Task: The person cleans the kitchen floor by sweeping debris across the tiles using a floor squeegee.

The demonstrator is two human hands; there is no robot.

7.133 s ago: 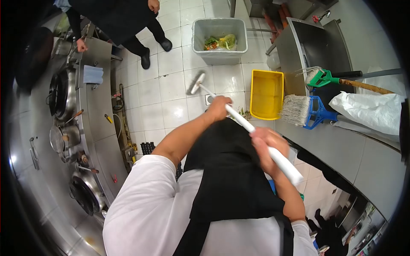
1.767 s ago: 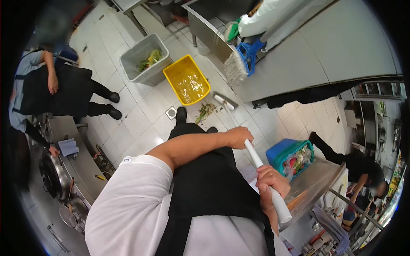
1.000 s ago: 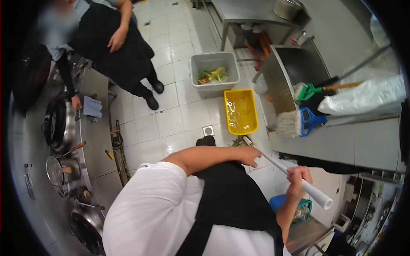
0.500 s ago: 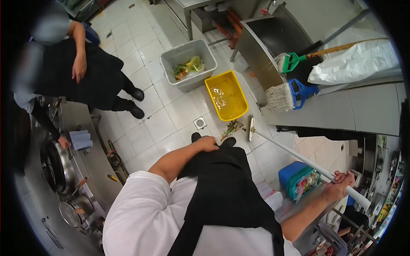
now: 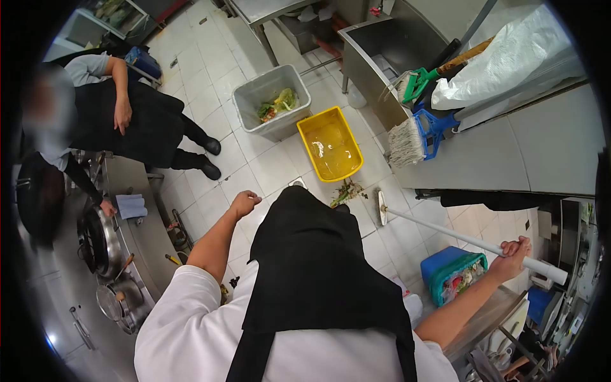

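My right hand point(image 5: 511, 260) is wrapped around the upper part of the white pole of a floor squeegee point(image 5: 445, 229). Its narrow crosswise head point(image 5: 382, 208) rests at the floor, a short way right of a small heap of green vegetable scraps point(image 5: 348, 193); whether its edge is rubber or bristle is too small to tell. My left hand point(image 5: 245, 204) hangs over the floor left of my black apron, fingers curled in, with nothing visible in it. Beyond the scraps stands a yellow tub point(image 5: 331, 144) holding clear liquid. A grey bin point(image 5: 272, 99) with vegetable waste stands beside it.
A co-worker in a black apron point(image 5: 149, 124) stands left, by the steel counter point(image 5: 130, 172) with pans. Mops with green point(image 5: 417, 83) and blue point(image 5: 433, 134) heads lean by a steel sink point(image 5: 382, 57). A blue bin with a teal liner point(image 5: 439, 274) stands on my right.
My left hand has swung left, away from my apron front. The squeegee head has shifted slightly right, away from the scraps. My view and body have moved forward a little.
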